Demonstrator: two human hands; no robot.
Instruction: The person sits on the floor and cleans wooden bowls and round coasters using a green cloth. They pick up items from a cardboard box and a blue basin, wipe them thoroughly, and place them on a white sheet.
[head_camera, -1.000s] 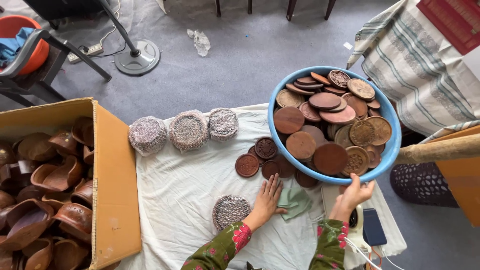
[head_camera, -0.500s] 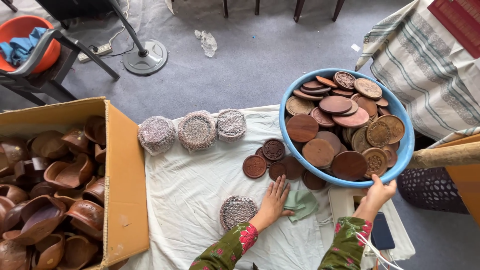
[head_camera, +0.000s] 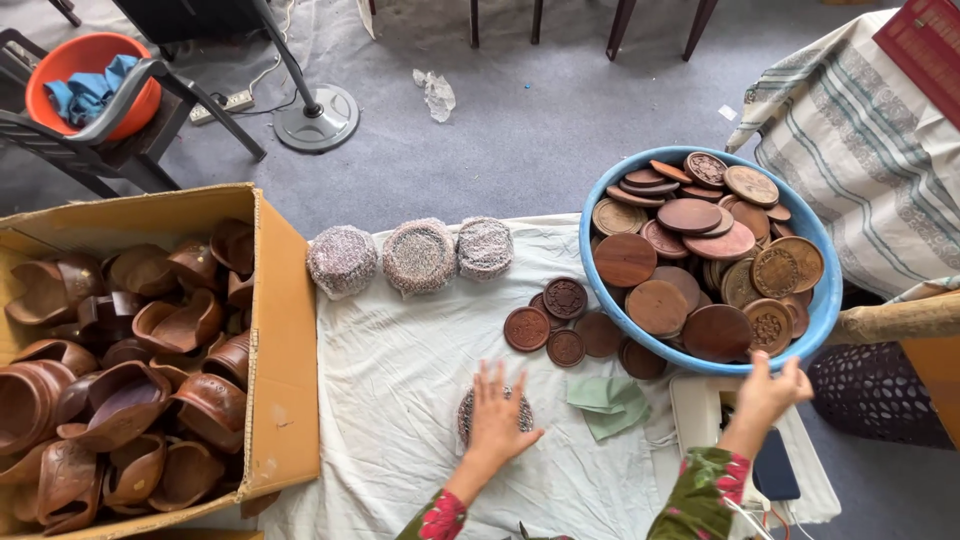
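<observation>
My left hand (head_camera: 497, 415) lies flat, fingers spread, on a wrapped round disc (head_camera: 470, 412) on the white-clothed table (head_camera: 400, 360); my right hand (head_camera: 770, 390) grips, I think, the blue basin (head_camera: 822, 300) rim, steadying it before I pick another disc

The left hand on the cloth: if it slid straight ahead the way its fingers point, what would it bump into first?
The left hand points up the white cloth. Bare cloth lies ahead; the first thing met would likely be the wrapped round bundle, though the carved wooden disc lies just right of that line.
</observation>
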